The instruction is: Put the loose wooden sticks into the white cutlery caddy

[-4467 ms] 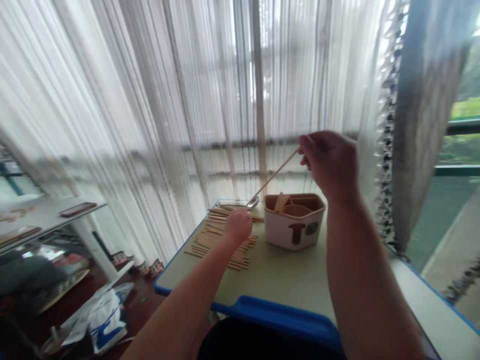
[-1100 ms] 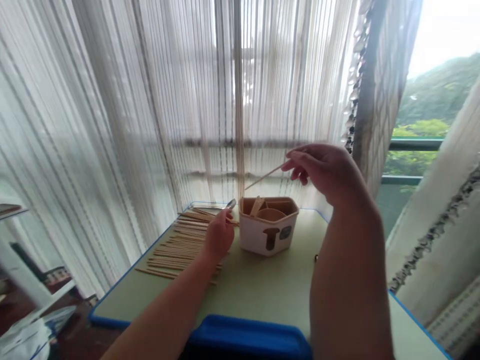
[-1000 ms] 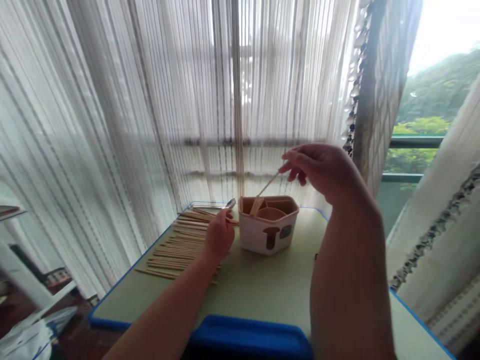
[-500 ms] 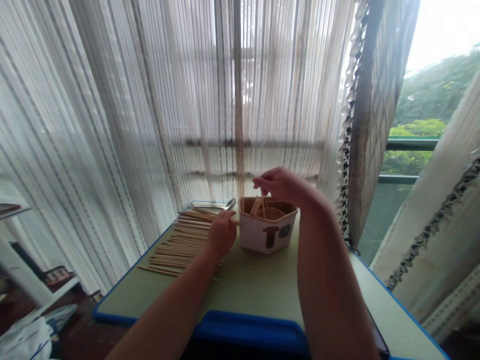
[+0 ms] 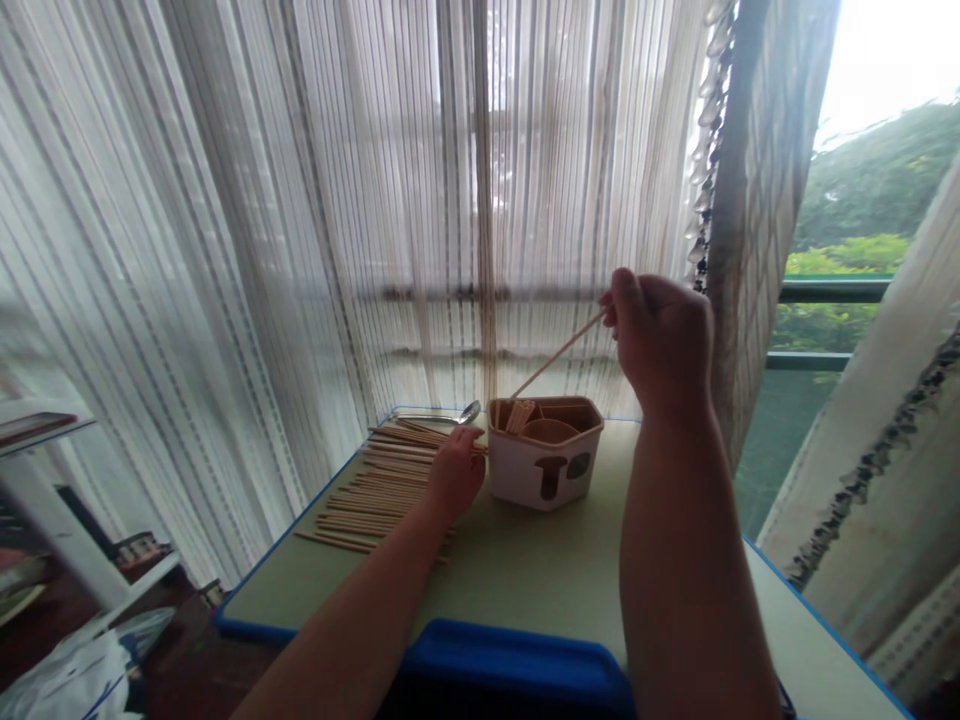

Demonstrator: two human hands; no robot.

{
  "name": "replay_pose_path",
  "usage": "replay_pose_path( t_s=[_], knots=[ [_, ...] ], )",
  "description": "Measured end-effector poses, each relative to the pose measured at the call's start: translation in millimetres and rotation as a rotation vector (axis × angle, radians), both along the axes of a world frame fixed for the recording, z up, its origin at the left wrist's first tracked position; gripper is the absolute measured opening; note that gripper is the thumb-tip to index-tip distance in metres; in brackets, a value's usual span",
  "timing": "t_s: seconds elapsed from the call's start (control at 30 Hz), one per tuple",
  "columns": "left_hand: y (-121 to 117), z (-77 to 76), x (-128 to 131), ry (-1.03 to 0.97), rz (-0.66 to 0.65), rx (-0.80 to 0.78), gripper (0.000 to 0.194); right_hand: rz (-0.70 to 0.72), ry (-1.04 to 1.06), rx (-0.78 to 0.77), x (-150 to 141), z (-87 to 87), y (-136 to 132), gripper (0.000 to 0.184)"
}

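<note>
My right hand (image 5: 660, 330) is raised to the right above the cutlery holder (image 5: 544, 480). Its fingers pinch one end of a thin wooden chopstick (image 5: 559, 352), whose lower end slants down left to the holder's rim. The holder is white outside and brown inside, with compartments; a small bundle of sticks (image 5: 520, 416) leans in its left part. Beside it, my left hand (image 5: 456, 470) is curled over the upper chopsticks of a row (image 5: 382, 490) laid out on the table. Stick tips poke out past its fingers, which are partly hidden.
Behind my left hand a metal spoon (image 5: 469, 412) lies at the back of the pale, blue-edged table (image 5: 525, 570). Sheer striped curtains (image 5: 420, 200) hang just beyond the table. A white shelf unit (image 5: 75, 520) stands to the left.
My right hand has moved up and right from over the holder, drawing the chopstick into a slant. My left hand stays over the row. The view has shifted slightly.
</note>
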State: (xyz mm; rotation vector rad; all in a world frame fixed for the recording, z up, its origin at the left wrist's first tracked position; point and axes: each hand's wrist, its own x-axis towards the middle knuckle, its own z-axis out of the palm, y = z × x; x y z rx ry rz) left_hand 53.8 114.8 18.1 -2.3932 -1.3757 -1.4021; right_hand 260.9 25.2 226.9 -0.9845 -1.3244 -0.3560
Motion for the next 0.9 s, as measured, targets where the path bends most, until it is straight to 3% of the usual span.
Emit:
replay_pose_path(
  t_s=[0.17,0.33,0.4,0.77,0.9],
  knots=[
    [0.0,-0.4,0.0,0.010,-0.017,0.002,0.037,0.173,-0.246,-0.299,-10.4,-11.3,24.1,0.043],
    [-1.1,2.1,1.0,0.009,-0.008,-0.008,0.037,0.190,-0.577,-0.740,-28.3,-22.3,35.8,0.034],
    [-1.6,3.4,1.3,0.008,-0.011,-0.005,0.037,0.207,-0.649,-0.846,-34.0,-23.6,35.4,0.029],
    [-7.2,12.2,-0.1,-0.055,-0.038,0.036,0.056,0.184,-0.754,-0.740,-54.5,-28.8,36.5,0.025],
    [-8.5,14.4,1.3,-0.046,-0.069,0.095,0.065,0.246,-0.788,-0.736,-59.3,-35.0,47.2,0.027]
  ],
)
